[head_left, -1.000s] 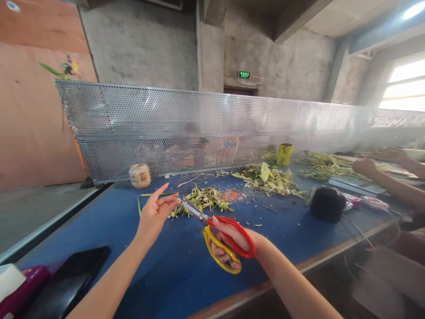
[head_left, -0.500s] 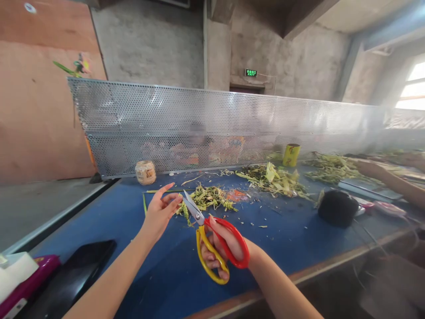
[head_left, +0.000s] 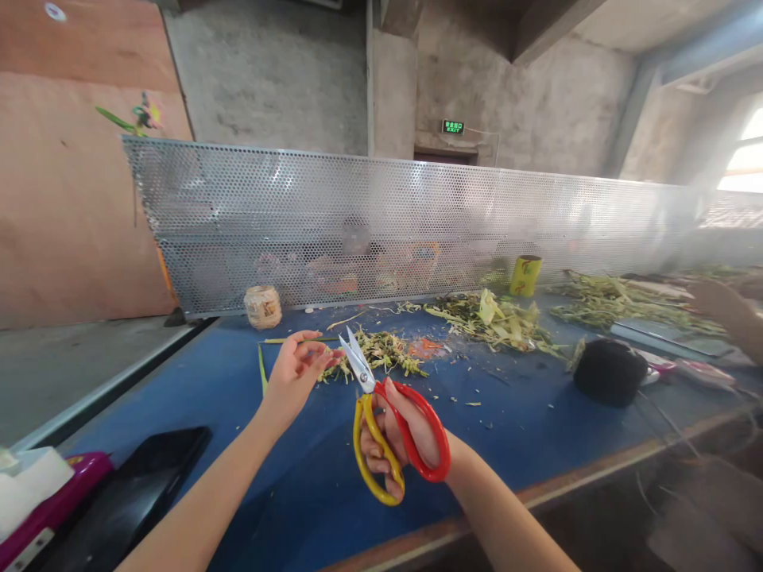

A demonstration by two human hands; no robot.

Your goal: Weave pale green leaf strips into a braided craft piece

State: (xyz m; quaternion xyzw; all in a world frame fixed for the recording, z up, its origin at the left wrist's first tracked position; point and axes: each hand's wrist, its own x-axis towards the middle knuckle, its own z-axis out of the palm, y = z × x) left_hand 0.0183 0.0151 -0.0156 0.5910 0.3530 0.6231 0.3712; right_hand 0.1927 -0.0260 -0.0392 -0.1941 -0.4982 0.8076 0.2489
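Note:
My right hand (head_left: 398,438) is closed through the handles of a pair of scissors (head_left: 381,429), one loop red and the other yellow. The short steel blades (head_left: 356,361) point up and away, slightly apart. My left hand (head_left: 293,375) hovers just left of the blade tips. Its fingers are curled and its fingertips are pinched together; whatever they hold is too small to make out. Both hands are above the blue table (head_left: 513,429). A small heap of green plant scraps (head_left: 387,353) lies just behind them.
A perforated metal screen (head_left: 417,222) runs along the back of the table. In front of it stand a small jar (head_left: 263,307) and a yellow cup (head_left: 525,276). More leaf scraps (head_left: 494,314), a black round object (head_left: 609,372), a black phone (head_left: 143,488). Another person's hand (head_left: 724,306) is at the right.
The scissors have swung upright and come closer to my left hand. My left fingers have curled from spread to pinched. The other person's hand has pulled back to the right.

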